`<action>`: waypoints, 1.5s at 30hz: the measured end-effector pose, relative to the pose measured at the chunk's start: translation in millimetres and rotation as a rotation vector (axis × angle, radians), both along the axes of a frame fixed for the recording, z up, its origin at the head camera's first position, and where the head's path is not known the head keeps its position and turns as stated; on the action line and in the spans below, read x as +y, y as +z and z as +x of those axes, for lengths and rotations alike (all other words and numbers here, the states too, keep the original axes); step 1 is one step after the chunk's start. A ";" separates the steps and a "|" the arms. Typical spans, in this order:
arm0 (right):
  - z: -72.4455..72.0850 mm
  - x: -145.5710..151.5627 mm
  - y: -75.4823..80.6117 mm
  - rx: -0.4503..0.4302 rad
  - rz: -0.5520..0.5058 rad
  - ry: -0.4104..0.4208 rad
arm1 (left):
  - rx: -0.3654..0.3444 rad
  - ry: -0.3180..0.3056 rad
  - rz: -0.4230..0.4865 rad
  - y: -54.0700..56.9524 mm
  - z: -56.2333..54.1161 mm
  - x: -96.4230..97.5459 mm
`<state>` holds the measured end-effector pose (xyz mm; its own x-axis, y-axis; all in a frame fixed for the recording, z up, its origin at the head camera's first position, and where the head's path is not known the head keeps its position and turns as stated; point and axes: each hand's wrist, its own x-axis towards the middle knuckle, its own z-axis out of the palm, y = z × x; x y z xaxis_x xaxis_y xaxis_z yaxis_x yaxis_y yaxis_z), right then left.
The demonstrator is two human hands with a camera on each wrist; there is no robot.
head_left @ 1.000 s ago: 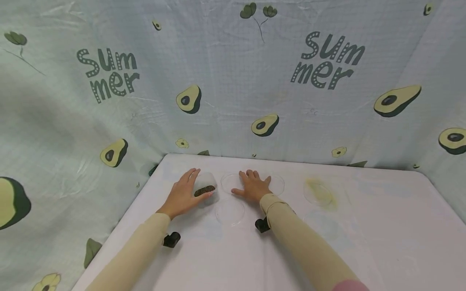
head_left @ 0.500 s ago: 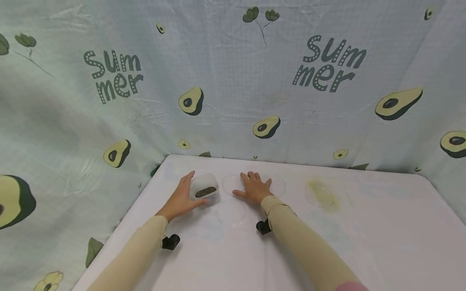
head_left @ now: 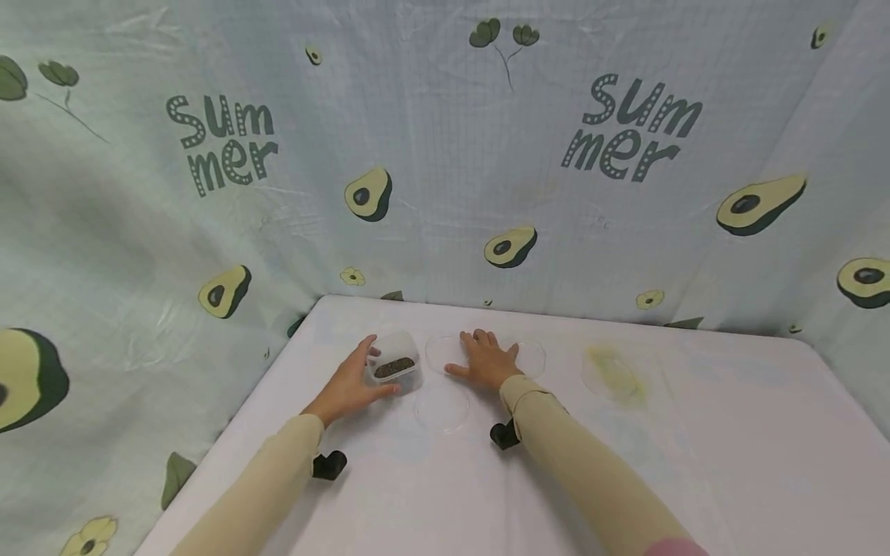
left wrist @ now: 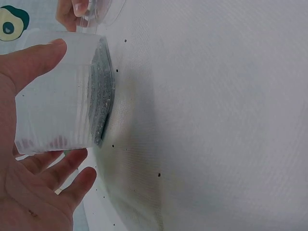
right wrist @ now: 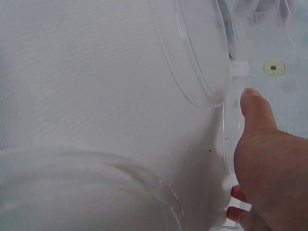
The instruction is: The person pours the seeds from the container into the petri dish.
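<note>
A clear square plastic tub (head_left: 393,357) with dark, seed-like grains (head_left: 394,367) in its bottom stands upright at the back left of the table. My left hand (head_left: 348,388) is around its left side, thumb in front and fingers behind. In the left wrist view the thumb lies along the tub wall (left wrist: 57,101), and the other fingers spread loosely beside it. My right hand (head_left: 488,363) is spread low between two clear round dishes, the left one (head_left: 434,354) and the right one (head_left: 532,358). Whether its fingertips press on a dish is hard to tell.
Another clear round dish (head_left: 443,409) lies nearer me, and one more (head_left: 612,376) lies to the right over a yellowish patch. Small dark specks (left wrist: 159,174) dot the white table cover (left wrist: 231,120). A patterned curtain (head_left: 431,154) rises behind the table.
My left fingers and thumb have loosened from the tub, uncovering more of it, and the fingertips have since come back near its rim. The right hand has stayed in place.
</note>
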<state>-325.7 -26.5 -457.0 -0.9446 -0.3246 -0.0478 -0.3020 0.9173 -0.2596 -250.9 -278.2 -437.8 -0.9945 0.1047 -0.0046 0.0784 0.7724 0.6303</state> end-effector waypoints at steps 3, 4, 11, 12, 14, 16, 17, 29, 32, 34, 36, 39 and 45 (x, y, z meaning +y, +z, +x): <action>-1.0 -0.4 0.1 0.003 0.001 0.003 | 0.021 0.000 -0.009 0.4 -0.7 -0.7; -1.6 -0.4 0.3 0.007 0.000 0.002 | 0.030 -0.001 -0.012 1.0 -1.0 -0.8; -5.2 -1.8 -2.1 -0.003 0.024 -0.014 | 0.049 -0.008 -0.017 7.5 -2.7 -2.2; -5.3 -2.6 -2.0 -0.003 0.021 -0.012 | 0.056 -0.003 -0.016 8.3 -3.1 -3.0; -5.3 -4.4 -1.2 -0.005 0.015 -0.010 | 0.074 0.006 -0.009 10.2 -3.5 -4.7; -4.6 -6.2 -1.4 -0.007 0.007 -0.011 | 0.090 0.014 -0.005 11.5 -3.8 -6.3; -3.9 -6.9 -2.1 -0.006 0.007 -0.012 | 0.094 0.016 -0.002 11.9 -3.7 -6.7; 1.8 -4.8 -11.2 0.011 0.028 -0.015 | 0.167 0.014 -0.011 14.2 -6.3 -5.5; -0.2 -4.6 -7.8 0.033 0.021 -0.021 | 0.196 0.018 -0.005 17.9 -9.7 -4.2; -0.9 -4.6 -6.2 0.031 0.020 -0.022 | 0.197 0.020 -0.008 19.3 -11.1 -3.4; -0.9 -4.7 -5.0 0.015 0.025 -0.021 | 0.192 0.021 -0.009 20.4 -11.4 -2.5; 0.1 -4.7 -4.5 -0.001 0.023 -0.019 | 0.185 0.025 -0.005 20.7 -11.7 -1.4; 1.9 -5.0 -3.8 -0.010 0.035 -0.019 | 0.190 0.019 -0.005 20.7 -13.8 0.3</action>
<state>-323.8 -31.6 -460.8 -0.9500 -0.3046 -0.0683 -0.2821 0.9315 -0.2298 -264.7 -278.0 -417.2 -0.9793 0.0869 0.1828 0.1813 0.7781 0.6014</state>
